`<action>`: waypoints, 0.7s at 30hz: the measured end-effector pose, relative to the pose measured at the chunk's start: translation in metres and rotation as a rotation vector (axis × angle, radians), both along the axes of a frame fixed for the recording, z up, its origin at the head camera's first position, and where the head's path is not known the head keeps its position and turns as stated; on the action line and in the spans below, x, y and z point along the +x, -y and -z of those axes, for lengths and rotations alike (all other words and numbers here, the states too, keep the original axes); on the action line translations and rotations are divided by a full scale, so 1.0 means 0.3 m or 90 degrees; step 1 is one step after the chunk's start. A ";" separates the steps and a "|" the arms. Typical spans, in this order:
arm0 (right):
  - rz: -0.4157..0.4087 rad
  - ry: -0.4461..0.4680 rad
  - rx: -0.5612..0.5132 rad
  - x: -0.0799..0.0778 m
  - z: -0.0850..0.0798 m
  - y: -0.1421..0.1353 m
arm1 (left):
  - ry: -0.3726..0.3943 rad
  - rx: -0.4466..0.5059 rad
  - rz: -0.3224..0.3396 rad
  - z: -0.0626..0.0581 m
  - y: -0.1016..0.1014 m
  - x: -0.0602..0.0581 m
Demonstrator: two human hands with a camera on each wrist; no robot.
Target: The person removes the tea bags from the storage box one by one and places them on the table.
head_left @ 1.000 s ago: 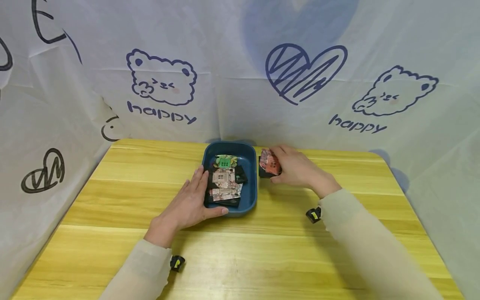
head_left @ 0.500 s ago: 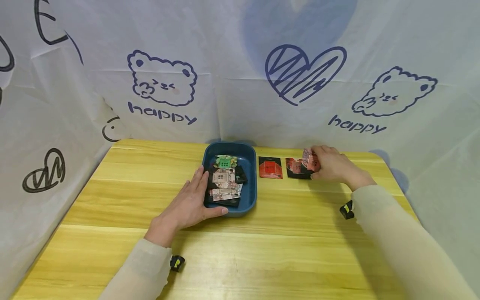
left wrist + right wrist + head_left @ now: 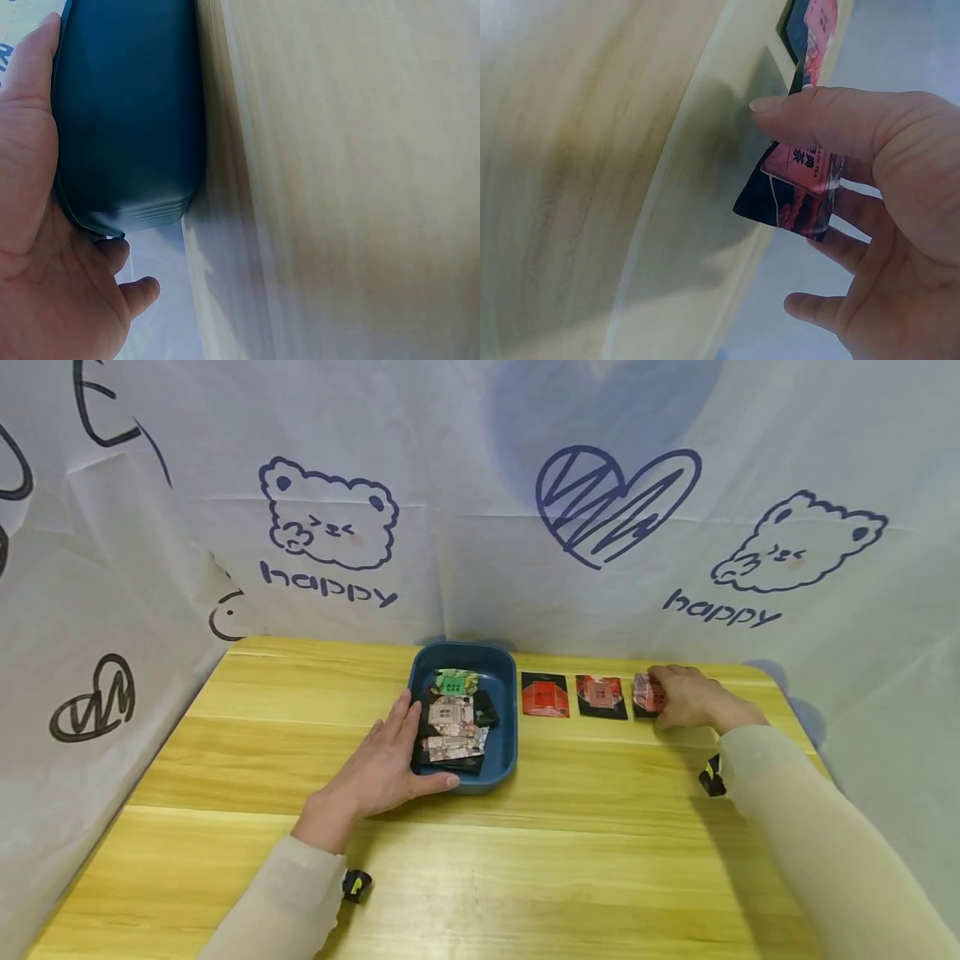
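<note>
In the head view my right hand (image 3: 693,697) is at the right end of a row near the table's back edge. Its thumb and fingers pinch a red-and-black tea bag sachet (image 3: 799,184), low over the wood. To its left lie a pink-red sachet (image 3: 602,697) and a bright red sachet (image 3: 546,695), flat and apart. A dark blue tray (image 3: 504,760) stands left of the row. My left hand (image 3: 375,768) rests against its left wall with extended fingers, the thumb lying over the near rim.
Inside the tray are a green sachet (image 3: 453,685), beige-pink patterned sachets (image 3: 448,714) and dark ones, overlapping. A white cloth with drawings (image 3: 480,568) hangs close behind the wooden table (image 3: 480,877) and along its sides.
My right hand has moved right along the back edge. The bright red and pink-red sachets are now released in the row, and a third is in my fingers. My left hand stays put.
</note>
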State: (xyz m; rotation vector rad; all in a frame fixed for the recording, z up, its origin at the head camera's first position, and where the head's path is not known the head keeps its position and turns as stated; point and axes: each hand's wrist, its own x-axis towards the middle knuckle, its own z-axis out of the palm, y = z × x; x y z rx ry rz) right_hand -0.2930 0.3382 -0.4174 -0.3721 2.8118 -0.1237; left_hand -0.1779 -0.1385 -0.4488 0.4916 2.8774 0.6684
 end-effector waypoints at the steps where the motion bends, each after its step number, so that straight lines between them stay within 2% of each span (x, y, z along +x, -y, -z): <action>1: -0.001 0.003 0.000 -0.003 0.003 -0.004 | 0.001 -0.001 0.000 0.000 0.000 0.000; 21: -0.003 0.079 -0.030 -0.034 0.021 0.008 | 0.011 -0.006 -0.002 -0.008 0.001 -0.001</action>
